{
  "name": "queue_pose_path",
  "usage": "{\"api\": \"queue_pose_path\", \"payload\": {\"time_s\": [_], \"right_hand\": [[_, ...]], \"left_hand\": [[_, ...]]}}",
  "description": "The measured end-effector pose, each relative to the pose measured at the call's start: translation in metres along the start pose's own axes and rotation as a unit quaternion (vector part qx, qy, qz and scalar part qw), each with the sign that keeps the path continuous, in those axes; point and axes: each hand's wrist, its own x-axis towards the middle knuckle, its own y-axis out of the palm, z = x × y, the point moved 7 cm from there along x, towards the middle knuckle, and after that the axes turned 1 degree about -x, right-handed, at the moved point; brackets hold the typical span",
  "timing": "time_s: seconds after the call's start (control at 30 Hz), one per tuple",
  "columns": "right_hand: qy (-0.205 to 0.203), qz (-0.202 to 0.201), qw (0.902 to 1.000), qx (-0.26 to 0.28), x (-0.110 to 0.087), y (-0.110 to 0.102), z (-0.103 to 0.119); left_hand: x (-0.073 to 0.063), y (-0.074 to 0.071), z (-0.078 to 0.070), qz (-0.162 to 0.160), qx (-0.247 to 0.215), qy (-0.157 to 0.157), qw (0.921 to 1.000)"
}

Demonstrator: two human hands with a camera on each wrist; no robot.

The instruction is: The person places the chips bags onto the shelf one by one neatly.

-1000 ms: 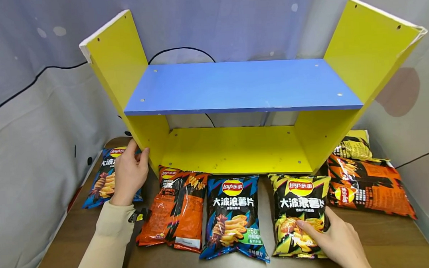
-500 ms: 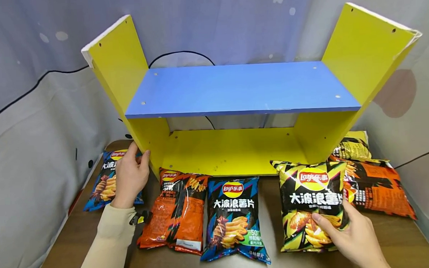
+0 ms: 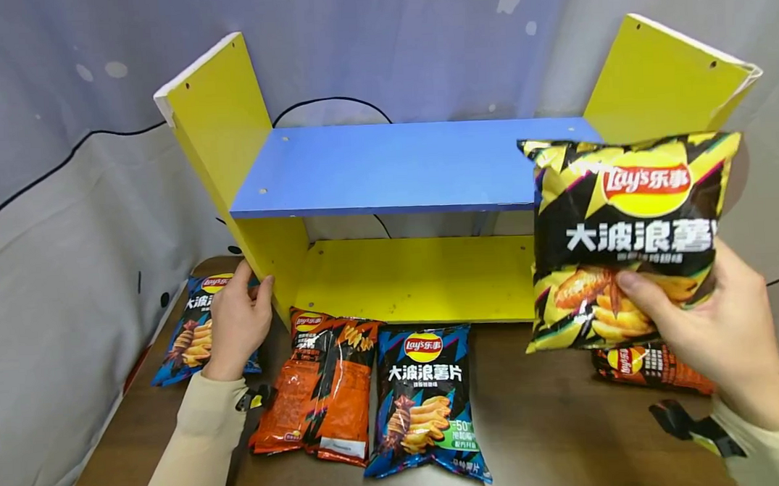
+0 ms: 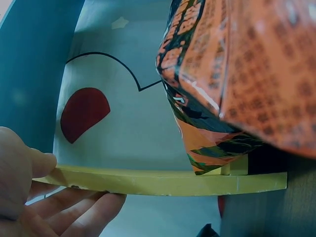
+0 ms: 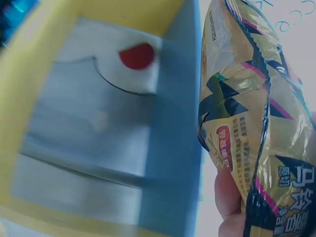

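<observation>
My right hand [image 3: 729, 322] grips a yellow-and-black bag of Lay's chips [image 3: 631, 240] by its right side, thumb across the printed front. The bag is raised in front of the right end of a yellow-and-blue shelf unit [image 3: 386, 167], hiding much of its right panel. In the right wrist view, fingers [image 5: 229, 197] curl behind the chip bag [image 5: 247, 113]. At the unit's left side, my left hand [image 3: 239, 322] holds the edge of the yellow side panel [image 3: 216, 156]. The left wrist view shows thumb and fingers on opposite faces of that panel edge [image 4: 173, 182].
Before the unit, an orange chip bag [image 3: 314, 391] and a blue one [image 3: 425, 401] lie on the wooden table [image 3: 534, 425]. Another blue bag [image 3: 194, 331] lies left beyond my left hand. An orange bag [image 3: 669, 368] at right is partly covered. A curtain [image 3: 420, 46] hangs behind.
My right hand has lifted the yellow-and-black chip bag off the table, moving it up and to the right. My left hand stays on the side panel.
</observation>
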Motion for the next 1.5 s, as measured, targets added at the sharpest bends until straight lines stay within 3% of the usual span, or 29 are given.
{"api": "queue_pose_path", "payload": {"time_s": [0.1,0.23,0.37,0.5,0.67,0.77,0.9,1.07,1.23,1.5], "right_hand": [[-0.005,-0.008,0.9998,0.020,0.035,-0.003,0.019],[-0.004,-0.001,1.0000,0.001,0.080,0.002,0.038],[0.014,0.028,0.9972,-0.067,0.118,0.017,0.043],[0.047,0.082,0.9846,-0.147,0.142,0.035,0.035],[0.080,0.144,0.9597,-0.227,0.155,0.050,0.019],[0.086,0.148,0.9536,-0.247,0.159,0.054,0.017],[0.040,0.146,0.9548,-0.256,0.164,0.058,0.028],[-0.040,0.204,0.9347,-0.288,0.172,0.070,0.038],[-0.015,0.272,0.9162,-0.294,0.179,0.077,0.023],[0.007,0.305,0.9132,-0.270,0.187,0.081,0.010]], "left_hand": [[0.000,0.000,0.000,-0.003,0.002,0.004,1.0000],[0.000,0.000,0.000,-0.006,0.001,0.009,0.9999],[0.000,0.000,0.000,-0.009,0.001,0.010,0.9999],[0.000,0.001,0.000,-0.006,0.001,0.009,0.9999],[0.001,0.002,-0.003,-0.005,0.000,0.009,0.9999],[0.001,0.002,-0.004,-0.007,0.000,0.010,0.9999],[0.001,0.003,-0.005,-0.007,-0.002,0.011,0.9999],[0.002,0.003,-0.006,-0.009,-0.005,0.010,0.9999],[0.002,0.003,-0.007,-0.006,-0.009,0.010,0.9999],[0.003,0.005,-0.008,-0.003,-0.011,0.004,0.9999]]}}
